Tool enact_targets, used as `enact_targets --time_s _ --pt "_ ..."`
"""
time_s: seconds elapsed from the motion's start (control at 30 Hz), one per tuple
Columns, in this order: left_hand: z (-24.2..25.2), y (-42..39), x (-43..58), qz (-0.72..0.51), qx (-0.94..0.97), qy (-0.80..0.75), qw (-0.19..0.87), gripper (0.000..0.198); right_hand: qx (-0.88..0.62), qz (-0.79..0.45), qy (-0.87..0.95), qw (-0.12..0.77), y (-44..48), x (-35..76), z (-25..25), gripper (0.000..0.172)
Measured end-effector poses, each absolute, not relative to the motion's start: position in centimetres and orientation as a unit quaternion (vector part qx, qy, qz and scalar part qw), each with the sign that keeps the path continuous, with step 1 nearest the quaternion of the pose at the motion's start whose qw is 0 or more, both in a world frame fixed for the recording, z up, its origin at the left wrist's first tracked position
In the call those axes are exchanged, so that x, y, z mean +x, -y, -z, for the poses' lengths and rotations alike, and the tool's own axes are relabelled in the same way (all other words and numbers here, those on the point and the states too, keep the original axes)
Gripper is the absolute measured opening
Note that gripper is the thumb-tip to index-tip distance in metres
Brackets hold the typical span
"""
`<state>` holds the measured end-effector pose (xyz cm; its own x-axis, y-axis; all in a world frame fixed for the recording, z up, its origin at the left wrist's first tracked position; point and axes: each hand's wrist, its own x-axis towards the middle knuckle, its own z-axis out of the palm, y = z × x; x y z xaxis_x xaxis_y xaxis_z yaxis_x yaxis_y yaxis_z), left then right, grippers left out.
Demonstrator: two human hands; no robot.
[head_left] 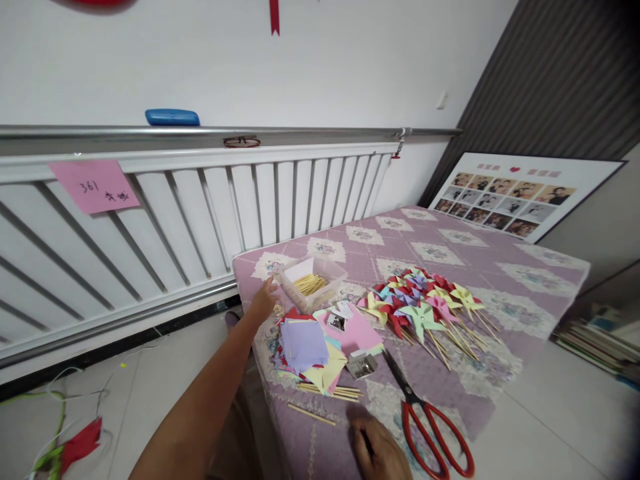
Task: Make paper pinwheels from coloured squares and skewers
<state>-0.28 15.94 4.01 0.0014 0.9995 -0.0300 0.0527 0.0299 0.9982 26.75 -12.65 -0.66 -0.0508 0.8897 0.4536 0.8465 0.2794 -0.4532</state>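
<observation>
1. Left hand (265,301), fingers loosely extended with nothing visible between them, reaches to the left wall of the plastic box (325,296); whether the fingertips touch it, I cannot tell.
2. Just on the near side of the box lie paper squares (305,343), flat and smooth, lavender uppermost, with red, yellow and pale blue edges fanned beneath.
3. That box is rectangular and translucent; inside, right of the left hand's fingertips, rest thin wooden sticks (310,285), straight, slender and pale.
4. To the box's near right, a clear packet (363,365) shows small shiny pieces.
5. Well nearer than the box, the right hand (380,448) is curled and blurred over the quilted floral cloth (293,437); I cannot tell whether it grips anything.
6. Right of the box, pinwheels (425,317) of folded, pointed paper blades lie heaped on their sticks.
7. Nearer and farther right than the box, scissors (411,398) with dark metal blades and looped red handles lie beside the right hand.
</observation>
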Motion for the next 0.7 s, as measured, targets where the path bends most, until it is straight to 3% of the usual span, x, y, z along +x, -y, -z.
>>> enact_targets --time_s 0.27,0.6,0.7 --pt "-6.3 -13.5 -0.6 -0.459 0.563 -0.595 0.345 0.034 -0.603 -0.032 0.722 0.337 12.8 26.6 1.1 0.026" --pt "-6.2 -3.6 0.2 -0.467 0.68 -0.529 0.198 0.014 -0.62 -0.047 0.718 0.313 13.1 25.9 0.3 0.033" --pt "-5.3 0.7 1.0 -0.42 0.726 -0.494 0.227 0.012 -0.621 -0.06 0.719 0.306 13.1 25.9 0.5 0.032"
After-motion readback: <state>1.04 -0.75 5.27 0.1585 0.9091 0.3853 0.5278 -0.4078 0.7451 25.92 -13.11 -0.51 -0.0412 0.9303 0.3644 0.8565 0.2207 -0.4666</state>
